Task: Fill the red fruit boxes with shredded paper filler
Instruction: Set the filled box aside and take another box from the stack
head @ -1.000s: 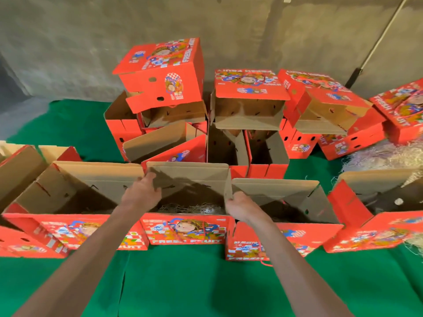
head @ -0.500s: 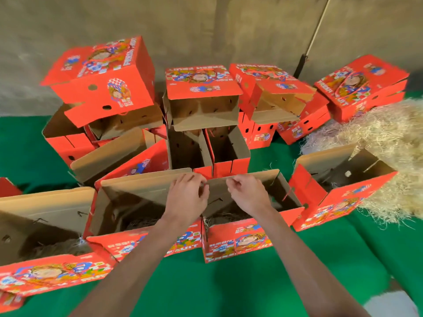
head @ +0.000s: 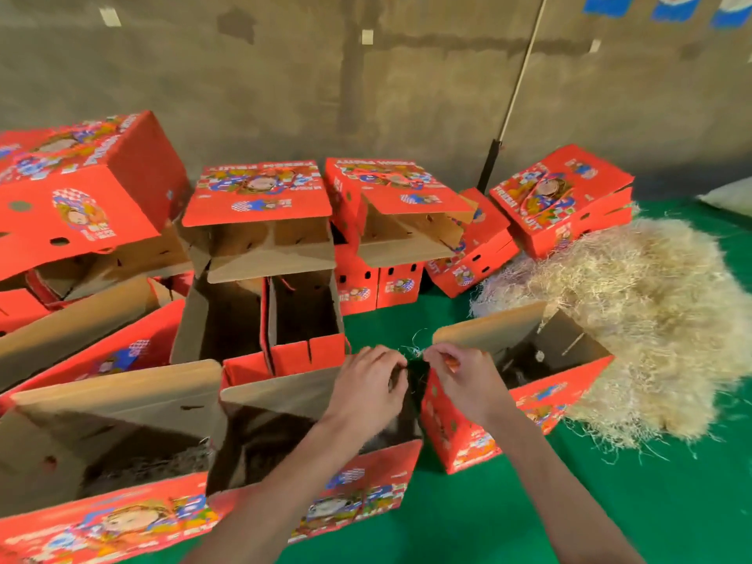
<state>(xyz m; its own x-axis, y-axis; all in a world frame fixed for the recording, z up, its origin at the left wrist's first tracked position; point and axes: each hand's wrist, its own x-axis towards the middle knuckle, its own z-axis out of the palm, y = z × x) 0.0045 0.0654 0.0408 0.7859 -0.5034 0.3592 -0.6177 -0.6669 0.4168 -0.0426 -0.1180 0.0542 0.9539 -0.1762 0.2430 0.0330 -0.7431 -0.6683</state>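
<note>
Both hands meet over the middle box [head: 317, 405]: left hand [head: 372, 386] curled, right hand [head: 460, 378] pinching stray strands [head: 413, 352] (grip partly hidden). The filler heap [head: 635, 319] lies right, nearer the right hand.

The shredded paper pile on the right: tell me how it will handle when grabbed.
The shredded paper pile looks loose and fluffy, so probably very light and squashy. Stray strands lie on the green cloth around it, so a handful will likely shed and trail bits.
</note>
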